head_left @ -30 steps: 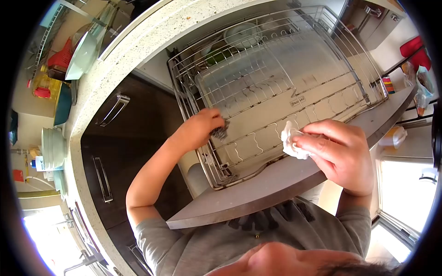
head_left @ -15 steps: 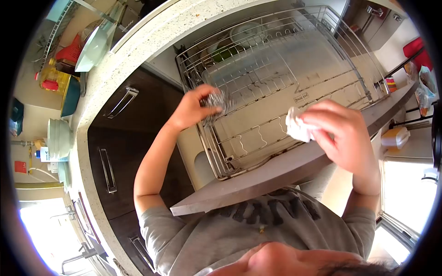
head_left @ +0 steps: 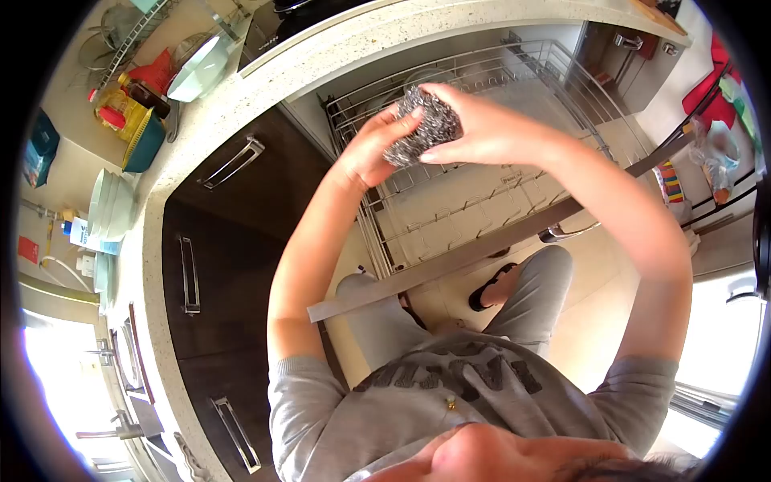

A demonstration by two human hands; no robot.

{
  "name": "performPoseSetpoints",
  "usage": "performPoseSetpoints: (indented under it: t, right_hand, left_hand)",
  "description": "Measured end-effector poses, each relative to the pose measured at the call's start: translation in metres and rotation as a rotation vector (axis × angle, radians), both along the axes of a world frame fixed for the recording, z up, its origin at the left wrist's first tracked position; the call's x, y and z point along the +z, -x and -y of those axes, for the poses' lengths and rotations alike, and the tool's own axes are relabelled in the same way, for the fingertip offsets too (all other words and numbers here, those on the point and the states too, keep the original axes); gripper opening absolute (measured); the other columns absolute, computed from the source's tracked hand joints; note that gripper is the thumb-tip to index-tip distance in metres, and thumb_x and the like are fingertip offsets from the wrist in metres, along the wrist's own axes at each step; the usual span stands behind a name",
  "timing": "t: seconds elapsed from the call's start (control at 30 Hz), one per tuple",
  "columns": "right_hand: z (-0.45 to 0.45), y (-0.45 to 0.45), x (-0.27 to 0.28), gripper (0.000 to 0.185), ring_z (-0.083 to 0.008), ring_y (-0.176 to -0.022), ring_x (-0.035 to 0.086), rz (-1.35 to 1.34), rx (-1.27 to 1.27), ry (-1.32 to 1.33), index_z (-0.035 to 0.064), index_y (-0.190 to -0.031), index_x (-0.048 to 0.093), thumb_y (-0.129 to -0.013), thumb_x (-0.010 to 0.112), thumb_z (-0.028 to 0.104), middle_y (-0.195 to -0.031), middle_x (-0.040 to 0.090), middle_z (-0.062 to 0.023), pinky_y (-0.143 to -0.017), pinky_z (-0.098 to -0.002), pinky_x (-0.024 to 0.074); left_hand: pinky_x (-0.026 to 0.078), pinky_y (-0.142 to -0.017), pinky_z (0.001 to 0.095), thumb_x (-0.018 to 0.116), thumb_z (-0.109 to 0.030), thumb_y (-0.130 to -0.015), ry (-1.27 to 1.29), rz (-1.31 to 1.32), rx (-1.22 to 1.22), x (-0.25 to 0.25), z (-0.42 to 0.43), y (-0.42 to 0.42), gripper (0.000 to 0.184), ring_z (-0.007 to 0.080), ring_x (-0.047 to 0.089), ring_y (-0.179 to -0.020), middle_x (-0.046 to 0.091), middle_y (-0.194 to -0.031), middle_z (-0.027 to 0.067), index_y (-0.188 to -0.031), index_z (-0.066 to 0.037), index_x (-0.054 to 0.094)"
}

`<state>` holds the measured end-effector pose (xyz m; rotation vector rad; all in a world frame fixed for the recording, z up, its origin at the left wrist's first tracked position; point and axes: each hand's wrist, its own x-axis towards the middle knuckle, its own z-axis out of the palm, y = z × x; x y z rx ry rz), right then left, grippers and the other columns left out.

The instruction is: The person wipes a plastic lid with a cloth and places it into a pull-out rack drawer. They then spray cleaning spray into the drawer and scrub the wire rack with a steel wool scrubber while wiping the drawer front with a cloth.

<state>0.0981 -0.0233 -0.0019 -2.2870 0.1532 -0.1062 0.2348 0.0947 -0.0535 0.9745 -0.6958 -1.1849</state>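
A grey steel-wool scrubber (head_left: 426, 127) is held between both hands above the wire rack of the pulled-out drawer. My left hand (head_left: 376, 146) grips its lower left side with the thumb across it. From the right, my right hand (head_left: 478, 128) closes on it, fingers at the top and thumb below. Beneath them the wire rack (head_left: 450, 217) lies in the drawer, partly hidden by my hands and right forearm. No white cloth shows in either hand.
The drawer's front panel (head_left: 450, 275) crosses before my knees. Dark cabinets (head_left: 233, 297) with metal handles stand at left under a curved speckled counter (head_left: 157, 265), which bears bowls (head_left: 112, 201) and bottles. Bags (head_left: 717, 157) hang at the right.
My right hand has moved left and up to the scrubber, and the white cloth no longer shows. My left hand has risen with the scrubber. The view has shifted, showing my legs.
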Motion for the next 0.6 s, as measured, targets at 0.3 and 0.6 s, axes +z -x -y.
performPoseSetpoints:
  t: [0.3,0.6]
  right_hand:
    - [0.035,-0.043,-0.035,0.05,-0.0309,-0.096,0.053,-0.059,0.136,0.175,0.0003,-0.109,0.049,-0.07,0.069,0.023,-0.102,0.055,-0.0191,-0.082,-0.0346,0.0425]
    - [0.027,-0.082,-0.129,0.037,-0.0332,-0.088,0.055,-0.333,0.406,0.757,-0.0005,-0.095,0.046,-0.068,0.067,0.015,-0.096,0.05,-0.0159,-0.074,-0.0394,0.0477]
  left_hand:
    - [0.042,-0.073,0.029,0.067,-0.032,-0.076,-0.174,0.383,0.403,-0.056,-0.039,-0.044,0.044,0.0139,0.052,-0.084,0.056,-0.09,0.0075,-0.105,-0.002,0.053]
    - [0.043,-0.068,0.0296,0.068,-0.021,-0.071,-0.577,0.938,1.168,-0.109,-0.059,-0.029,0.037,0.0194,0.054,-0.071,0.056,-0.084,0.009,-0.098,-0.003,0.051]
